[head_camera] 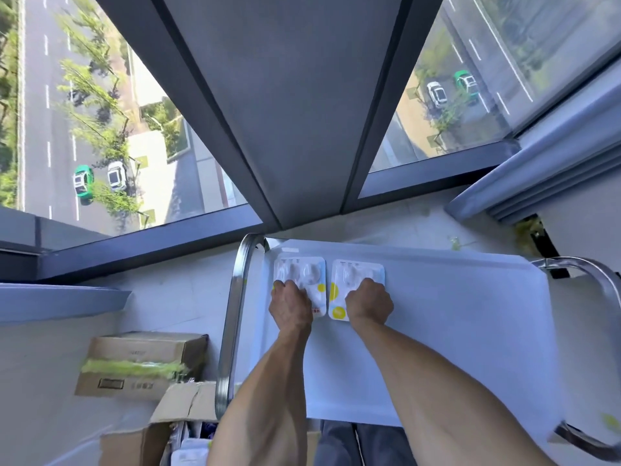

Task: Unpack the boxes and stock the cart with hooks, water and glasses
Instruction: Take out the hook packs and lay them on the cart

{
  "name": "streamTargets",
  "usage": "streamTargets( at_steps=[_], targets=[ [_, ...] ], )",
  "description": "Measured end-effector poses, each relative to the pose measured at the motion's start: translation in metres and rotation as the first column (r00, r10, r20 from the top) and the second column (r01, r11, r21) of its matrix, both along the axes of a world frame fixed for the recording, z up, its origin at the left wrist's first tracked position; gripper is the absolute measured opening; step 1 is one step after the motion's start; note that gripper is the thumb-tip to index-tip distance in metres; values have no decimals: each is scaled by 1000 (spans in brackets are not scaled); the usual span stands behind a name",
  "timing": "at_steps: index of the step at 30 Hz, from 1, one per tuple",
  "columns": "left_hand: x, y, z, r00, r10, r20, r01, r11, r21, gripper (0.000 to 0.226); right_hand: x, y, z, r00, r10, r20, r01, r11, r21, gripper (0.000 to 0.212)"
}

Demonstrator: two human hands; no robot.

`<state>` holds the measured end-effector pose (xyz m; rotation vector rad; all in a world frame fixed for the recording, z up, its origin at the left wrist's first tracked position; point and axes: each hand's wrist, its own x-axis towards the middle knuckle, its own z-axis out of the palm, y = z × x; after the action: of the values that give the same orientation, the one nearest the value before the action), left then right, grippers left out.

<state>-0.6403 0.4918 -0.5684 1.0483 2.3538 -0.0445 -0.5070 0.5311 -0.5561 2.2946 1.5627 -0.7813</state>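
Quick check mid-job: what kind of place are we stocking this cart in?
Likely an upper-floor room in a high-rise: floor-to-ceiling window overlooks road and cars far below, steel cart on pale floor, cardboard boxes beside it.

No text can be read. The sealed box (141, 364) on the floor carries a dark printed panel and a short line of characters on its near side, plus a faint word on its top, all too blurred to make out. The left hook pack (300, 275) has small print along its far edge and a red mark at its near edge; the right hook pack (357, 274) has the same small print along its far edge. None of it resolves into letters.
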Motion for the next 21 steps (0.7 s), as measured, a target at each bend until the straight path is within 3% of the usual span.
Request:
streamTargets(
  at_steps=[10, 15, 21],
  targets=[
    [1, 0, -3, 999, -13, 32, 13, 1000, -4, 19, -9, -2, 4, 1000, -15, 21, 16, 999, -52, 32],
    [4, -8, 17, 998, -65, -6, 65, 997, -38, 24, -7, -16, 24, 986, 152, 63, -145, 984, -105, 28],
    [7, -31, 54, 999, -39, -19, 39, 999, -20, 38, 4, -42, 55, 969, 226, 101, -218, 972, -87, 33]
  ],
)
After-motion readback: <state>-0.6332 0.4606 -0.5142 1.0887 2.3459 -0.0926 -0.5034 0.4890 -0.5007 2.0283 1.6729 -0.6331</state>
